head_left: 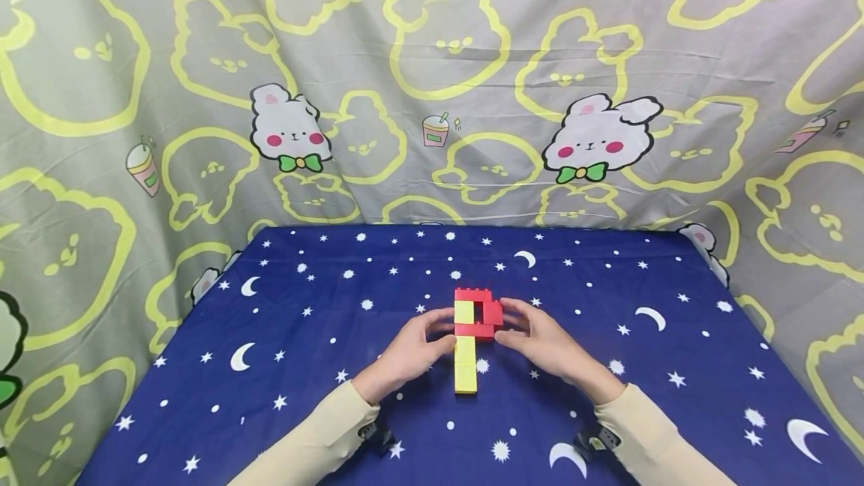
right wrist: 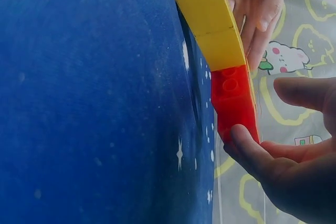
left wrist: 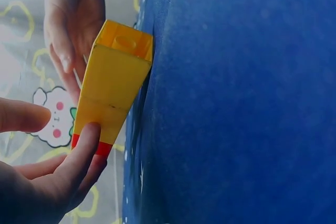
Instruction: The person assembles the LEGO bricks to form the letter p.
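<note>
Red and yellow toy building blocks are joined into a flat P-like shape on the table. The yellow blocks [head_left: 466, 370] make the stem, and the red blocks [head_left: 475, 331] form a loop round a small gap. My left hand [head_left: 407, 351] is at the stem's left side, with fingertips against it in the left wrist view. At the loop's right side is my right hand [head_left: 550, 340], its fingertips touching a red block [right wrist: 236, 108]. In both wrist views one digit of the near hand stands away from the blocks. An open hollow shows in the yellow end block [left wrist: 121, 40].
A dark blue cloth [head_left: 324, 298] with white stars and moons covers the table. Behind and at both sides hangs a grey curtain [head_left: 472, 208] with yellow outlines and cartoon rabbits. Dark wrist devices [head_left: 376, 437] sit at both sleeves.
</note>
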`<action>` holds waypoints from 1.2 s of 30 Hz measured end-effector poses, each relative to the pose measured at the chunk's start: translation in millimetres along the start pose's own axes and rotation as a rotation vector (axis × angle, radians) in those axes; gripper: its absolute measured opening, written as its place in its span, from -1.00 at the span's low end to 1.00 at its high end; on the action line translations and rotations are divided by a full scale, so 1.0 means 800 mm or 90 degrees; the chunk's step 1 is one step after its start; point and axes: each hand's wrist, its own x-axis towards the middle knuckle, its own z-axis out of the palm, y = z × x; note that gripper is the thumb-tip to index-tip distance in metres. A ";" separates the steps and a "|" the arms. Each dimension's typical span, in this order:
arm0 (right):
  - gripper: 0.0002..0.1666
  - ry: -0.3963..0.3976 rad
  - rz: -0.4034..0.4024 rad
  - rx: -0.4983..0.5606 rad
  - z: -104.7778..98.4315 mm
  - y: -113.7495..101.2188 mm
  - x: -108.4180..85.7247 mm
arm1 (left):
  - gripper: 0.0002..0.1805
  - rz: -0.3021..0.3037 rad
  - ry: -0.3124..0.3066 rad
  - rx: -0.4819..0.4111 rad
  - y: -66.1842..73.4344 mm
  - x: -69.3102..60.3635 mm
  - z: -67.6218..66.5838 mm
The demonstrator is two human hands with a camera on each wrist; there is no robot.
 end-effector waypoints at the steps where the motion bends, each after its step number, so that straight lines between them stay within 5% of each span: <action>1: -0.15 0.000 0.003 0.001 0.000 0.000 0.000 | -0.42 -0.001 -0.001 -0.002 0.000 0.000 0.000; 36: -0.21 -0.055 0.005 -0.037 0.003 0.011 0.002 | -0.37 -0.018 -0.102 -0.048 -0.009 0.004 -0.010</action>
